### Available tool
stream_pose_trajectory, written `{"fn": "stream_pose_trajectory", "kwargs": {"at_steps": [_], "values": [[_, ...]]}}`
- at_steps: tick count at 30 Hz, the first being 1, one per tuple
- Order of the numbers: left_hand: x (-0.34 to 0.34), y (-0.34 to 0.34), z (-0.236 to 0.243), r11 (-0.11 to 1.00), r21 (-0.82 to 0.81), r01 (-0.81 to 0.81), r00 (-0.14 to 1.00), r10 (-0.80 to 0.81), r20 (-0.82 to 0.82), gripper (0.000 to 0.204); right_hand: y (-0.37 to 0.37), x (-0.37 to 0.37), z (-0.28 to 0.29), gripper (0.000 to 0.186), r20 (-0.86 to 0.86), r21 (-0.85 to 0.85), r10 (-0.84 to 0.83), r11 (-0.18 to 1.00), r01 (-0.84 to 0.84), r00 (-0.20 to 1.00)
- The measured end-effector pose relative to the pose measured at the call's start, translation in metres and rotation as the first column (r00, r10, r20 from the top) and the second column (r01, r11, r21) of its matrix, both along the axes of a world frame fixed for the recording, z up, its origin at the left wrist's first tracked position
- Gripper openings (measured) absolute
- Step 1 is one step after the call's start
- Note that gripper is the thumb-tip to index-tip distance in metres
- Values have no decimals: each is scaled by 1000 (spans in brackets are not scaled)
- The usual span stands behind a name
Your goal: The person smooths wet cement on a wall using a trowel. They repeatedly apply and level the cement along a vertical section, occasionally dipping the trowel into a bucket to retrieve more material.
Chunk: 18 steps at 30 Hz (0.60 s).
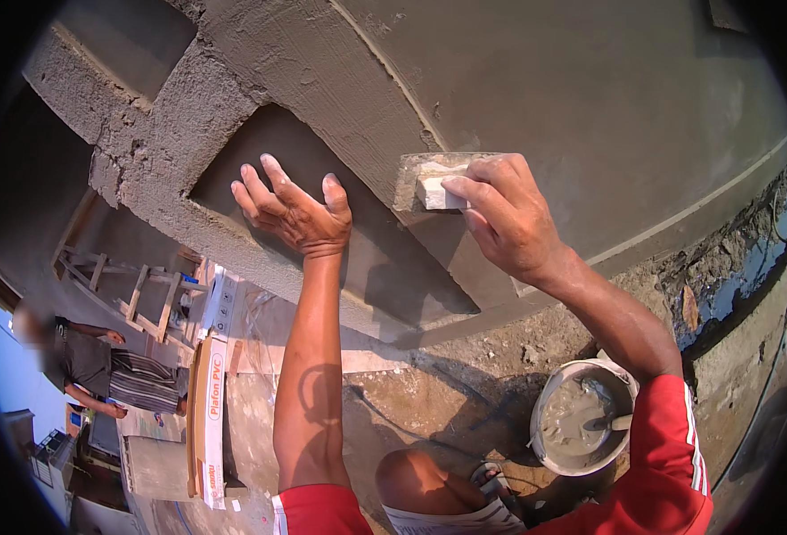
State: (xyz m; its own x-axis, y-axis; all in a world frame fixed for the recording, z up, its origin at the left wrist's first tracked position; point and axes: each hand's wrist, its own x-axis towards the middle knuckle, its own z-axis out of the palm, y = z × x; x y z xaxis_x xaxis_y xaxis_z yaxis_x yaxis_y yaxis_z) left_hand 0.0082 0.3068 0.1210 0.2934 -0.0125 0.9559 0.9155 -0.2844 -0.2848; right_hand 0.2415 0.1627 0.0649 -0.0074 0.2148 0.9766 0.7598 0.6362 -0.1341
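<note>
My right hand (509, 214) grips a small plastering float (434, 190) by its pale block handle. Its thin, flat plate lies against the grey plastered wall (358, 98), at the corner between a smooth band and a recess. My left hand (294, 209) is raised in front of the triangular, darker recessed panel (340, 196), fingers spread and slightly bent, holding nothing. Whether it touches the wall I cannot tell. Below my right forearm stands a bucket (541, 419) of wet grey mortar (581, 415), with a tool's handle (621, 423) sticking out at its right side.
Rough dirt ground (447, 383) runs along the wall's foot. A long carton (213, 401) and a wooden ladder-like frame (144, 299) are at the left. Another person (99, 366) stands at the far left. A dark cable (411, 432) crosses the ground near my knee.
</note>
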Motion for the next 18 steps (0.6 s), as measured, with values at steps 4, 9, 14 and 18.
{"fn": "stream_pose_trajectory", "kwargs": {"at_steps": [4,9,14,18], "values": [[5,-3,2,1000,8,11,1000,-11,11,78,18,27,72,39,65,103,-116,989,109,991],[-1,-5,5,1000,26,2,1000,-3,17,78,17,14,21,39,351,-122,-46,988,95,935],[11,-1,0,999,28,43,998,-44,36,77,-10,22,-60,33,593,-353,134,929,107,794],[8,-4,2,999,0,32,998,-32,51,77,-2,16,31,23,411,0,-30,999,33,911]]}}
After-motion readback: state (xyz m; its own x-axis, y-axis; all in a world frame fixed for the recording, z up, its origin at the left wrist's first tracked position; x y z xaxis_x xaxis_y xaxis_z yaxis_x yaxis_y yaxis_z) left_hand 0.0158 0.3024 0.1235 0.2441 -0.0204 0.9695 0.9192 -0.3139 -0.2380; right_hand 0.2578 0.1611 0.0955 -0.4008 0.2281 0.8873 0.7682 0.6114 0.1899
